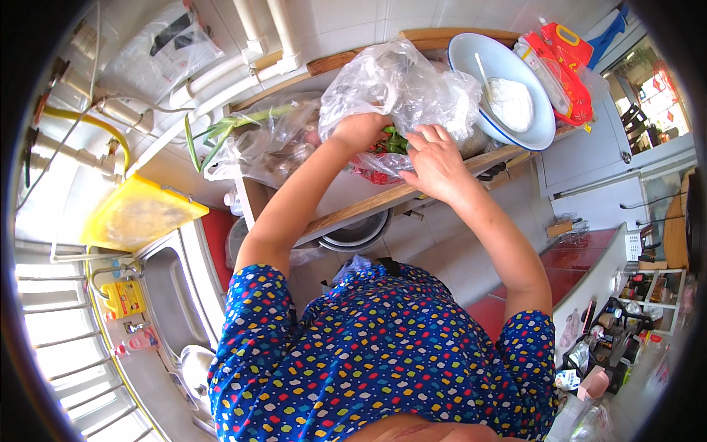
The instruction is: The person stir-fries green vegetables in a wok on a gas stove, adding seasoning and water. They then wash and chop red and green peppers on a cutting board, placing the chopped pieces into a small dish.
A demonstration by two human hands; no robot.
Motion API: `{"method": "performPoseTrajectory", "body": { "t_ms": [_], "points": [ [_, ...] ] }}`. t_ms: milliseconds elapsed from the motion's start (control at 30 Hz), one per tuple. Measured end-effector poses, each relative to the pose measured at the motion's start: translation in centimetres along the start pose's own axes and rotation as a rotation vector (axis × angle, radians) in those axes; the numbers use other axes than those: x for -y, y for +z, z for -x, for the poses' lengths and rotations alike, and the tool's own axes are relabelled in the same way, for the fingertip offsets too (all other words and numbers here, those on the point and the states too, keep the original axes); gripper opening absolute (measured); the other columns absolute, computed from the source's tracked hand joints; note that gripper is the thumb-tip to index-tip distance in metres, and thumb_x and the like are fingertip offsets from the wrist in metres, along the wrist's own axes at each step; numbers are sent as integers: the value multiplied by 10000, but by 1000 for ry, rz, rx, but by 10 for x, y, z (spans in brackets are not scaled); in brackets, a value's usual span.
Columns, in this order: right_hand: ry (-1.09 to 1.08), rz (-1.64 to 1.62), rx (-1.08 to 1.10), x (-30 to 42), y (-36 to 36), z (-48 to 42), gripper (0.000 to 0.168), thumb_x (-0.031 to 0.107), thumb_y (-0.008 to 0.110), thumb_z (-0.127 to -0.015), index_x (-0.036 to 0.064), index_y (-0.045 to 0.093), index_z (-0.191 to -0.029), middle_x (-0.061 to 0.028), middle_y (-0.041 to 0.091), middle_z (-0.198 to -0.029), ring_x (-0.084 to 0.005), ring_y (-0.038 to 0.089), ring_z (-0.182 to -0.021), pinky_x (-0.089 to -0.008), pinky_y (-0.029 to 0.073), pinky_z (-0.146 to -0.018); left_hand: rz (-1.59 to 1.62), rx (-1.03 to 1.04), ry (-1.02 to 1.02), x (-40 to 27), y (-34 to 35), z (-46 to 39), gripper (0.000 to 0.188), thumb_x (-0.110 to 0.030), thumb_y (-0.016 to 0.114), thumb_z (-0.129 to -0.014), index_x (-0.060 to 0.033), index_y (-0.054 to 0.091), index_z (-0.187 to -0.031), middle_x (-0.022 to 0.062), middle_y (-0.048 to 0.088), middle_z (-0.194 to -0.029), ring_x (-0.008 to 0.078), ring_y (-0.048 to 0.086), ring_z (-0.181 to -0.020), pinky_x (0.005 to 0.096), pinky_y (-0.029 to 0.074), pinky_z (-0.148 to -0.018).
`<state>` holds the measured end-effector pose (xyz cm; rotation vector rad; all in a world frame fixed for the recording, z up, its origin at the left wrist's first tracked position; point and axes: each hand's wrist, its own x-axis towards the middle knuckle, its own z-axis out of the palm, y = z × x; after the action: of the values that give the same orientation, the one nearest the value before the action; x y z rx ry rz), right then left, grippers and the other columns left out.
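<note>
A large clear plastic bag [400,83] lies on a wood-edged shelf, its mouth towards me. Green leafy vegetables [395,141] and something red show in the opening between my hands. My left hand [364,131] is at the left side of the opening, its fingertips hidden in the bag, so its grip cannot be told. My right hand [436,160] rests on the right edge of the bag with fingers spread. To the left, another clear bag [276,149] holds roundish vegetables, and green onion stalks [223,130] stick out of it.
A white enamel basin [544,113] with white powder and a light stick stands at the right, beside red packages [569,91]. White pipes [221,69] run along the wall. At the left are a yellow cutting board [141,215] and a sink [171,298]. Metal basins [359,235] sit below the shelf.
</note>
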<state>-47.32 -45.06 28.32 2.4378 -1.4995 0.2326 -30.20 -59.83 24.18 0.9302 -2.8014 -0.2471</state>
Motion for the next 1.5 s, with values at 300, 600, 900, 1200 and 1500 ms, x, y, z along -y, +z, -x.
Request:
{"method": "performPoseTrajectory", "body": {
  "t_ms": [300,600,900,1200,1500],
  "points": [
    [40,-34,-93,3,7,1,372,332,678,-776,-18,697,-901,-153,596,-1171,-298,451,-1222,-438,271,-1092,-179,92,-313,4,-26,10,455,-394,613,-835,-130,563,-1203,150,663,-1001,341,629,-957,455,488,-827],
    [46,-5,-54,1,13,0,263,313,673,-794,62,729,-850,-87,650,-1000,-271,502,-1160,-422,275,-1077,612,376,-379,12,-11,2,400,-391,680,-834,-68,633,-1065,54,670,-881,195,633,-822,323,486,-744],
    [132,-295,-350,-5,3,-17,228,102,617,-820,76,633,-1045,-86,629,-941,-297,631,-810,-402,484,-761,972,274,-232,-3,-29,16,469,-307,751,-820,-12,599,-1152,19,658,-860,94,595,-814,244,473,-747],
    [70,-225,-201,-3,-6,-36,158,138,624,-843,71,620,-985,-90,618,-915,-320,643,-737,-415,521,-652,132,82,-168,-29,-54,31,365,-377,821,-649,-107,703,-865,99,676,-759,281,640,-739,384,498,-706],
    [-1,-411,-229,-8,7,-34,134,160,594,-850,56,632,-773,-108,620,-768,-321,628,-705,-404,500,-618,-302,-139,108,-42,-58,41,219,-311,757,-685,-175,685,-841,11,660,-796,249,626,-868,371,521,-701]
  ]
}}
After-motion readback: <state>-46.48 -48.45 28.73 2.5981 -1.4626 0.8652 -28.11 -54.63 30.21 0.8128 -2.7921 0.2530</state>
